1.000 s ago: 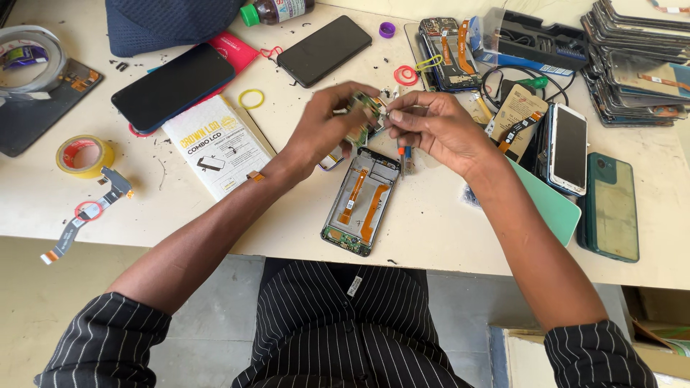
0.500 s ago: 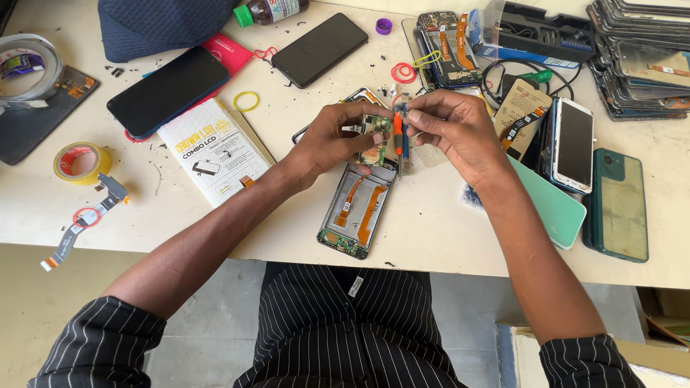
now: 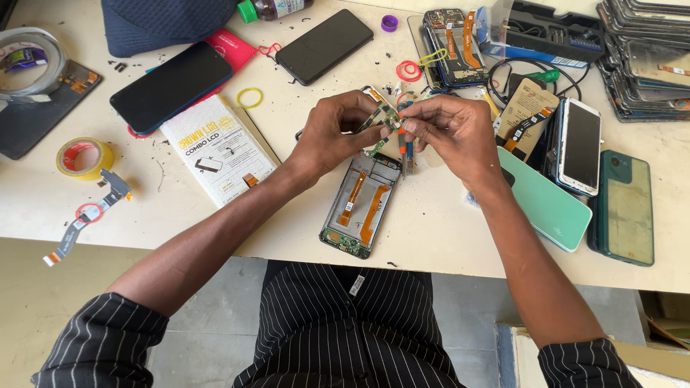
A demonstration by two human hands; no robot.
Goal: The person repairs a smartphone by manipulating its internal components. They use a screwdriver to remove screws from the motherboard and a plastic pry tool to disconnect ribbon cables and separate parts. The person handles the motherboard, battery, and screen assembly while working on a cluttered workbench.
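Desk [image 3: 445,237]: pale top, crowded with phone parts. Dark blue pouch [image 3: 165,21]: at far edge, left of centre. Stack of phone frames [image 3: 643,61]: far right corner. White carton [image 3: 218,149]: flat, left of the left forearm, just below a black phone [image 3: 172,85] lying screen up. Second black phone [image 3: 325,44]: further back, near the middle. Mint-green back cover [image 3: 546,205]: right of the right wrist, beside a dark green phone [image 3: 627,207] and a white-edged phone [image 3: 578,144]. Opened phone chassis [image 3: 361,205]: flat on the desk directly beneath both hands, orange ribbon cables exposed, untouched. Second opened phone [image 3: 453,47]: far side, behind the hands. Yellow tape roll [image 3: 84,156]: left side. Left hand [image 3: 338,136]: raised above the chassis, grip pinching one end of the small circuit board [image 3: 384,116]. Right hand [image 3: 453,133]: facing it, grip pressed together on the board's other end, with a slim orange-and-blue tool [image 3: 407,147] hanging below the fingers. Circuit board: held in the air between both hands, above the chassis's upper end. Yellow rubber band [image 3: 249,98], red ring [image 3: 409,70], purple cap [image 3: 389,23]: loose on the desk.
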